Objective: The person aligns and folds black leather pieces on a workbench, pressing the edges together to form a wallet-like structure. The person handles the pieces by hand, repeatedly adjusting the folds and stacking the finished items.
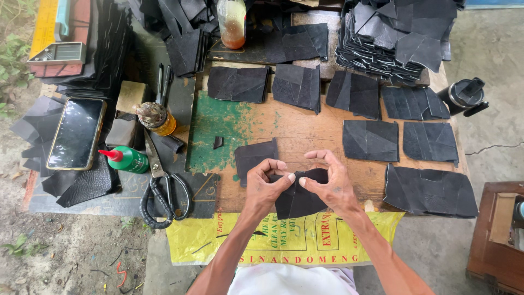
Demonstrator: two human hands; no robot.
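Both hands pinch 1 black leather piece (297, 196) at the table's (305, 128) 6 o'clock edge: left hand (267, 183) and right hand (330, 183) fingers closed on its top, apparently mid-fold; scissors (161, 188) lie at 9 o'clock.

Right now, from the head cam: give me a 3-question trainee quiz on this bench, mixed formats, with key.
1. True or false: both the left hand and the right hand pinch the same black leather piece.
2. Multiple choice: the scissors lie where, relative to the hands? A. to the left B. to the right C. beyond them, by the tall stack of cut pieces
3. Fill in: the small glue bottle beside the phone is green with a ___ tip.

Key: 1 true; 2 A; 3 red.
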